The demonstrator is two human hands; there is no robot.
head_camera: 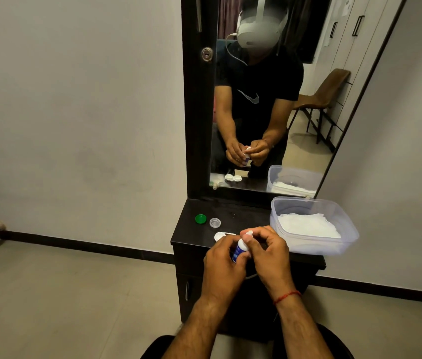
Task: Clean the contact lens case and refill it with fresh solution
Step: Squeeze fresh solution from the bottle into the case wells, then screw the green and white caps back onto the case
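The small solution bottle (238,251), white with a blue label, is being held up over the front edge of the bench (243,216). The left hand (224,265) is wrapping its fingers round the bottle's body, while the right hand (269,252) is pinching the white top (249,233) between thumb and forefinger (whether that top is a cap or the bare nozzle is too small to tell). Both hands are grasping the bottle, neither one free.

The bottle is looking light and squeezable, so the sound hold is round the labelled middle, gently; a hard squeeze would likely be pushing solution out once the top is off. The smooth plastic could be slippery if wet.

The white contact lens case (220,236) is lying on the bench just beyond the left hand, partly hidden by it. It is probably light enough to skid, and would want steadying at its edge during filling.

Farther back, a green cap (200,218) and a clear cap (215,222) are sitting side by side. To the right, a translucent plastic tub (316,246) is holding white tissue (308,225), and a mirror (256,112) is standing behind.
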